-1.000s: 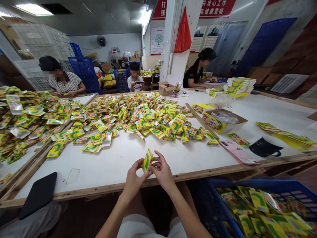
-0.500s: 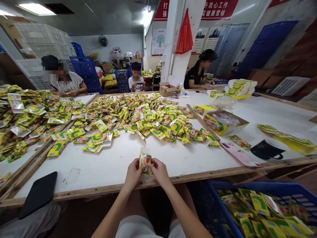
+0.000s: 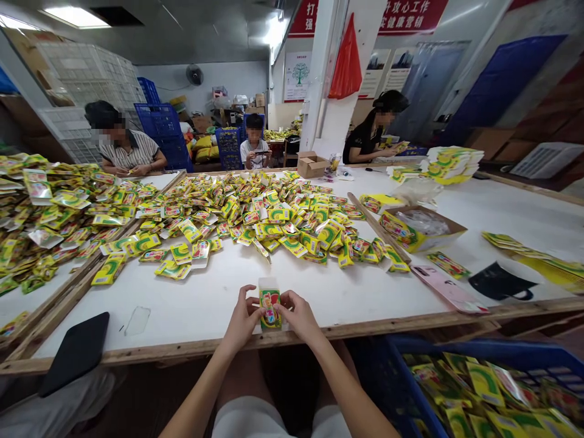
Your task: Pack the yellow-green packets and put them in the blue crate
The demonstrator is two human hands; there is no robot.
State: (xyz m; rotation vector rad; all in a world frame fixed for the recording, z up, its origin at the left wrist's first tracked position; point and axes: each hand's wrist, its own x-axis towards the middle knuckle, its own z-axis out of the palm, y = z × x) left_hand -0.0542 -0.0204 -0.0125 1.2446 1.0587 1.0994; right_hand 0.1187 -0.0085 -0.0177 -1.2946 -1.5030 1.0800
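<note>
A small yellow-green packet (image 3: 270,305) with a white top flap is held upright at the near edge of the white table (image 3: 219,298). My left hand (image 3: 241,319) pinches its left side and my right hand (image 3: 297,315) pinches its right side. Both hands are closed on it, thumbs on its face. A big heap of the same yellow packets (image 3: 269,216) lies further back in the middle of the table, apart from my hands.
A blue crate (image 3: 479,389) of packets stands low at the right. A pink phone (image 3: 449,289), a black cup (image 3: 499,283) and an open carton (image 3: 422,228) lie to the right, a black tablet (image 3: 75,353) at the left. Three people sit at the far side.
The packet has turned from edge-on to face-on and come down toward the table edge. Both hands have closed round its sides.
</note>
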